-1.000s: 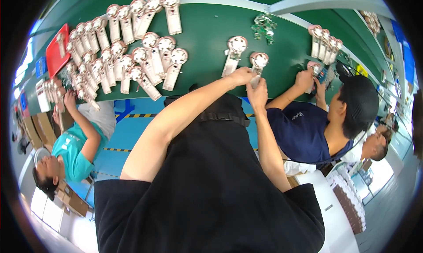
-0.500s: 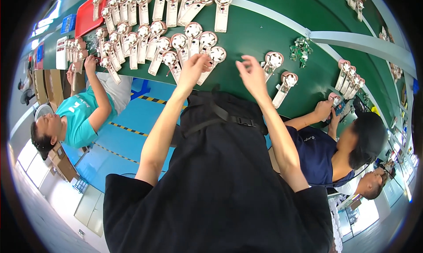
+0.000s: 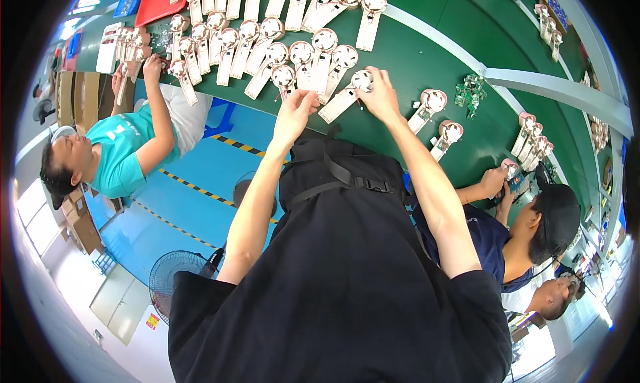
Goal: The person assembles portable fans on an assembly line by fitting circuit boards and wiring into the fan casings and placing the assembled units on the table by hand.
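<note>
My right hand (image 3: 380, 98) has its thumb and fingers closed around the round head of a white and pink handheld fan (image 3: 341, 106). The fan's pale handle slants down to the left, toward my other hand. My left hand (image 3: 295, 116) is closed with thumb and fingertips together, beside that handle and just below the nearest fans in the row. What its fingertips pinch, if anything, is too small to make out. Close above stand more such fans (image 3: 325, 42), with white star-shaped centres in their heads. Two further fans (image 3: 429, 108) lie to the right of my right hand.
Several rows of fans cover the green table (image 3: 407, 56) at the left and back. A heap of green circuit boards (image 3: 471, 95) lies at right, near a pale metal frame bar (image 3: 553, 82). A red tray (image 3: 157, 4) stands far left. Co-workers sit on both sides.
My right hand has moved left and closed on the fan's head. The fan has come away from the row, toward the right. The whole view has shifted slightly.
</note>
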### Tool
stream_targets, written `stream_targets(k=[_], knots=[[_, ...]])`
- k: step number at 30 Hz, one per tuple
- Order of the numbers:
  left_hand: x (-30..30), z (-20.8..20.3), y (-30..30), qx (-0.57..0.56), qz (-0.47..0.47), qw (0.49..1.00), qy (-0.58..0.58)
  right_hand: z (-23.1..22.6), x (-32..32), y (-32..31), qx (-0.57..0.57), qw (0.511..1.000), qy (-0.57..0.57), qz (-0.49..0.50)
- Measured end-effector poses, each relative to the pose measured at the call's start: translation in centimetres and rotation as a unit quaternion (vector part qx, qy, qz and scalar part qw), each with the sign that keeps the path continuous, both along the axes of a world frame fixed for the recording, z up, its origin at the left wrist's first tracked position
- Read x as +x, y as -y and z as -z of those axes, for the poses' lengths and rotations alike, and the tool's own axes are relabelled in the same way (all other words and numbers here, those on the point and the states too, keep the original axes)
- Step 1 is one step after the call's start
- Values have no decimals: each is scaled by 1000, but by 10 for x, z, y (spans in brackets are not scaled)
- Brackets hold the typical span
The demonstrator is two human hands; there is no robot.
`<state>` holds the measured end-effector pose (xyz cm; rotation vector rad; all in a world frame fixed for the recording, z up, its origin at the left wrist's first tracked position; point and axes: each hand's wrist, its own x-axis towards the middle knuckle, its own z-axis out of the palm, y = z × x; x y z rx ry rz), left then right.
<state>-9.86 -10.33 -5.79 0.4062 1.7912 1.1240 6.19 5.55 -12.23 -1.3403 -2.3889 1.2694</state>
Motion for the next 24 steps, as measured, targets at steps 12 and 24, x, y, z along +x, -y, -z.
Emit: stream_targets(k=[12, 24], knots=[[45, -7, -94, 55, 73, 933, 347, -111, 61, -26, -36, 980, -173, -95], [73, -21, -123, 10, -42, 871, 490, -144, 72, -21, -59, 988, -135, 36]])
